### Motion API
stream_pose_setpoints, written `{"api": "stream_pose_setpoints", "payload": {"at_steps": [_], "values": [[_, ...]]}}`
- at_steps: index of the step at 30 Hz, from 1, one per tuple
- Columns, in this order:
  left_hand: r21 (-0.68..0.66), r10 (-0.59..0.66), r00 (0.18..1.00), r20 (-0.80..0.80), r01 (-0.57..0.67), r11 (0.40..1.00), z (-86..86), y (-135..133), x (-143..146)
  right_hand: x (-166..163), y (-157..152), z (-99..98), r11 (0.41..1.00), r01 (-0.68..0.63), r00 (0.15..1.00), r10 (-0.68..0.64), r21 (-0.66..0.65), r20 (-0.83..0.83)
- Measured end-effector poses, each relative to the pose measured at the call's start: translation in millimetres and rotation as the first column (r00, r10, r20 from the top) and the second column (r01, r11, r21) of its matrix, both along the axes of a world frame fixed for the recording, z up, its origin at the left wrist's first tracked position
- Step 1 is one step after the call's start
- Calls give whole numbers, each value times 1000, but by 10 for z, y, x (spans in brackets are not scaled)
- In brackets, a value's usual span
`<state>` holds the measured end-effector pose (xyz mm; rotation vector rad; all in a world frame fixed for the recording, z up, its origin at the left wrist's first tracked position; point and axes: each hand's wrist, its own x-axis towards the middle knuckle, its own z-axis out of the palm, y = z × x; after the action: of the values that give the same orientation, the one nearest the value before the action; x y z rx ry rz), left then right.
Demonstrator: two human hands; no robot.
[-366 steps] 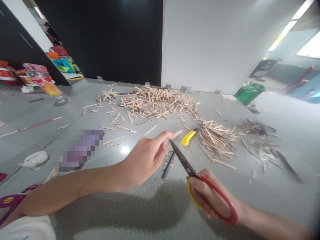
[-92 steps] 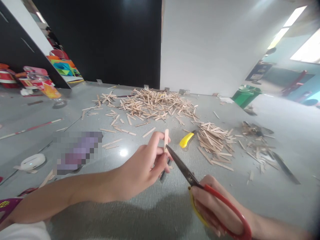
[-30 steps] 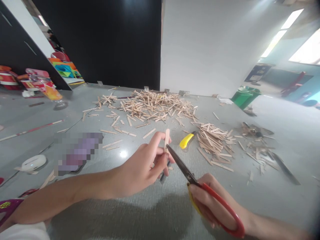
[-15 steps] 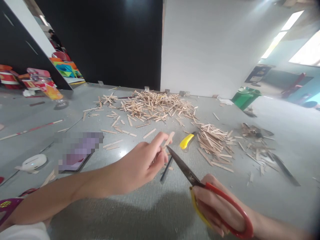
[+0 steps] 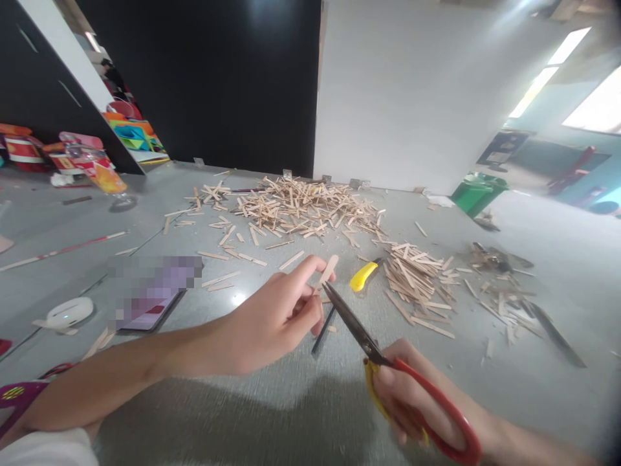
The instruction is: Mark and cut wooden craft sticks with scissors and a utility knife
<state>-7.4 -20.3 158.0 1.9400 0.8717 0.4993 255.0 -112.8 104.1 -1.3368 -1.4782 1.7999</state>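
My left hand pinches a short wooden craft stick between thumb and fingers, its rounded end pointing up and away. Wrapped round the red and yellow handles of a pair of scissors is my right hand. The dark blades look almost closed, and their tips meet the stick just above my left thumb. Below the blades a thin dark strip lies on the grey surface. A yellow utility knife rests just beyond the scissors.
A wide heap of wooden sticks lies toward the black and white panels. A second pile sits at right, with a loose blade farther right. At left are a phone, a white mouse and a plastic bottle.
My right hand and the scissor handles have moved slightly left, and the blades look closer together. The stick stays in my left hand. The whole view has shifted a little.
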Motion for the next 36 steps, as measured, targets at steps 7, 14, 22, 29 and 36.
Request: {"api": "stream_pose_setpoints", "payload": {"at_steps": [7,14,22,29,36], "values": [[29,41,998,-43,-40,999,5,-1,15,26,-25,-1,999,-41,998,42,12,-42],[93,49,997,-66,-43,995,-37,-3,13,16,6,-66,998,-46,993,50,32,-109],[141,70,995,-70,-60,988,-34,-19,13,48,22,-71,997,-82,987,81,2,-142],[162,55,995,-86,-41,986,-74,-4,5,35,28,-62,996,-78,987,82,37,-136],[160,60,995,-79,-47,986,-98,-12,1,32,29,-27,998,-59,995,60,10,-75]]}}
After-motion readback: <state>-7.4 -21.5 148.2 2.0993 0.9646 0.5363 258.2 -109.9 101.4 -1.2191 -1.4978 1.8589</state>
